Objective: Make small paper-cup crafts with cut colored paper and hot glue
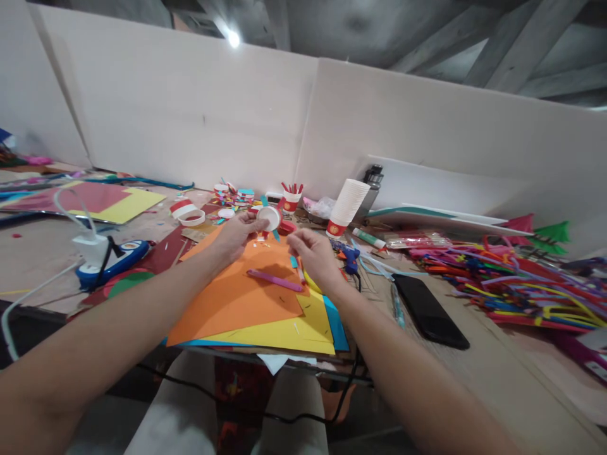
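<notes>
Our left hand pinches a white disc above the orange paper; coloured strips already stick out around it. Our right hand curls nearby (holding anything, we cannot tell). Whether more strips are missing is unclear.

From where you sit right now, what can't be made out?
All in the head view:
- Whether the right hand pinches anything: too small, fingers curled.
- White disc's far side: turned away.
- Bottle's lower part: behind stacked cups.
- Purple item's remainder: cut off by the right edge.
</notes>
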Demonstrator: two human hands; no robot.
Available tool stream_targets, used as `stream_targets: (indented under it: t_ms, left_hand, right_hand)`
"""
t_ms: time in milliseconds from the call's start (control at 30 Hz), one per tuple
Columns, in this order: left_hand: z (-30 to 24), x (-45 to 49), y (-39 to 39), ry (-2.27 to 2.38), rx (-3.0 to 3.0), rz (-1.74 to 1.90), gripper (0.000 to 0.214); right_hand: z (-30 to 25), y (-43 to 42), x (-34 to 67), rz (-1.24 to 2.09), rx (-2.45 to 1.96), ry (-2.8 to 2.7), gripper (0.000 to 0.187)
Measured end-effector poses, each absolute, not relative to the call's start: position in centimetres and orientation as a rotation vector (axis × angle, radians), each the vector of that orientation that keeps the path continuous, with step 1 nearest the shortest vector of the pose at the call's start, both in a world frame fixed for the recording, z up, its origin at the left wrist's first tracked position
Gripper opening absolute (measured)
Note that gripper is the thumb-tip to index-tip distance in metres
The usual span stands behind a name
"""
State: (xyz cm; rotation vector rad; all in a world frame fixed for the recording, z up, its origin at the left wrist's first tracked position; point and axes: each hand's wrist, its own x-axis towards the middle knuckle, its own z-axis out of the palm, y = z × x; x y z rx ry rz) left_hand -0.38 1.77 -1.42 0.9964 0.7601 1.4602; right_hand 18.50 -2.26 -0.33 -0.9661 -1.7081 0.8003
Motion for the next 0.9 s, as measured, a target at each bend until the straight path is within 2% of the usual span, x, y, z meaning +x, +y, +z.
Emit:
stream_targets:
  t_ms: [133,267,533,667,900]
  left_hand:
    - [-0.9,-0.3,0.8,0.564,1.009,1.28,0.023]
    - [-0.7,-0.1,-0.1,0.513,1.089,1.185,0.026]
    - [-0.8,0.2,-0.3,0.493,1.145,1.155,0.027]
    - [-0.7,0.5,-0.7,0.438,1.129,1.113,0.032]
    - [-1.4,0.7,-0.5,0.393,1.169,1.058,0.022]
  right_hand:
    - [-0.2,-1.1,19.2,0.73,-0.952,-1.473,0.016]
    - [0.3,-1.8,19.2,0.668,-0.893,-1.554,0.019]
    - [0.4,-3.1,19.2,-0.006,-0.924,-1.881,0.014]
    - [0.3,-3.1,19.4,-0.302,-0.935,-1.991,0.019]
    - [0.4,-2.7,19.3,-0.6,-1.113,-2.051,0.014]
